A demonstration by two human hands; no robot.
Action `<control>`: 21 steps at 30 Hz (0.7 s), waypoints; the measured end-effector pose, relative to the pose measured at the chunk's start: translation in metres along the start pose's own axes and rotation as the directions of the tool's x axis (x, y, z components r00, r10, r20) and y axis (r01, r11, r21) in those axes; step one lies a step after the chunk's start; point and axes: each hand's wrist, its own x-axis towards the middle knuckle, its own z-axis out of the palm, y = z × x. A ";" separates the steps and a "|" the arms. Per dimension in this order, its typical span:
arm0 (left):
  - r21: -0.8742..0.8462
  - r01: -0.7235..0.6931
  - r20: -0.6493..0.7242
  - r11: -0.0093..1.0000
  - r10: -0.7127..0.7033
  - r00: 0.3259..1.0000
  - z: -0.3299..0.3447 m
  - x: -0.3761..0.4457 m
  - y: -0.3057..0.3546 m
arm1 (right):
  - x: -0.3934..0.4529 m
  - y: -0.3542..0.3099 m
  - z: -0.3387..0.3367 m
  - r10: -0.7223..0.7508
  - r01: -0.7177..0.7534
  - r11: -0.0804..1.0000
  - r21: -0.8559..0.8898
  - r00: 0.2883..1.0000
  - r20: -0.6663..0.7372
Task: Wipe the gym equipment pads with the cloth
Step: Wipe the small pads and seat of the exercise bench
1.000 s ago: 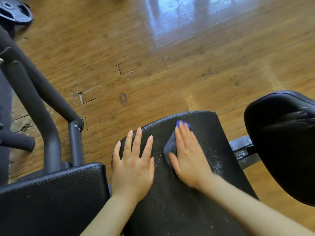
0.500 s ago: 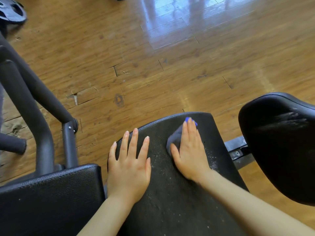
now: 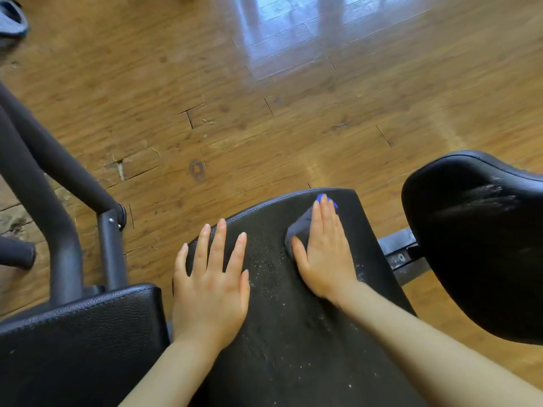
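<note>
A black padded seat (image 3: 293,333) speckled with white dust fills the lower middle of the head view. My right hand (image 3: 324,254) lies flat on a small blue-grey cloth (image 3: 299,227), pressing it onto the pad near its far edge; only the cloth's left side and a blue tip past my fingertips show. My left hand (image 3: 211,286) rests palm down on the pad's left edge, fingers spread, holding nothing. Two more black pads are near: a curved one (image 3: 482,248) at the right with a dusty streak, and a flat one (image 3: 79,348) at the lower left.
Dark metal frame tubes (image 3: 55,177) rise at the left, joined by a bolted bracket. A steel bar (image 3: 402,254) links the seat to the right pad. Worn wooden floor (image 3: 293,98) lies beyond, and part of a weight plate (image 3: 11,22) shows at the top left.
My right hand has slid the cloth forward and to the right, up to the pad's far edge. My left hand has stayed in place on the pad's left side.
</note>
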 end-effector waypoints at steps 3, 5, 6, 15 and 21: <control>0.004 -0.007 -0.001 1.000 0.007 1.000 0.001 0.001 0.002 | 0.011 0.003 0.001 0.046 -0.046 0.999 0.002 0.999 -0.011; -0.004 -0.002 -0.009 1.000 0.002 1.000 0.000 0.001 0.001 | -0.022 0.009 -0.002 0.029 -0.030 0.999 0.038 0.999 0.017; 0.000 -0.003 -0.010 1.000 0.003 1.000 0.000 0.001 0.001 | -0.043 0.013 -0.004 0.030 -0.032 0.998 0.055 0.999 0.041; 0.001 0.002 -0.007 1.000 -0.002 1.000 -0.001 0.002 0.002 | 0.024 0.024 -0.003 0.172 -0.173 0.985 0.025 0.985 0.011; -0.001 -0.003 -0.019 1.000 0.003 1.000 0.000 0.001 0.002 | -0.034 0.031 -0.009 0.126 -0.129 0.988 0.081 0.991 0.031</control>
